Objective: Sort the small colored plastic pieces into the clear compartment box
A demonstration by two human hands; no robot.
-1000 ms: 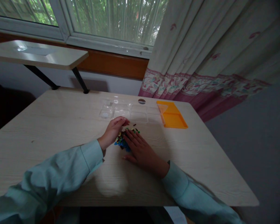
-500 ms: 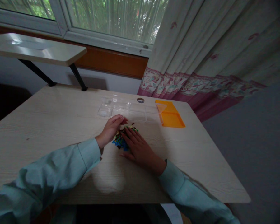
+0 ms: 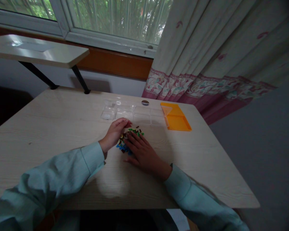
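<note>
A small heap of tiny coloured pieces [image 3: 124, 145], blue, green, yellow and dark, lies on the pale wooden table [image 3: 62, 128]. My right hand [image 3: 142, 153] lies flat on the heap, fingers stretched out and spread over it. My left hand [image 3: 115, 131] hovers at the heap's far left side with its fingertips pinched together; what they hold is too small to name. Just beyond the hands sits a clear plastic compartment tray [image 3: 132, 114].
An orange lid or tray [image 3: 175, 121] lies at the back right of the table. A small dark round mark [image 3: 145, 102] is near the table's far edge. A second table [image 3: 38, 51] stands behind, under the window. A curtain [image 3: 207, 64] hangs at the right.
My right hand's fingers have shifted slightly over the heap, baring more green pieces at its far edge. My left hand holds its pinch in almost the same place.
</note>
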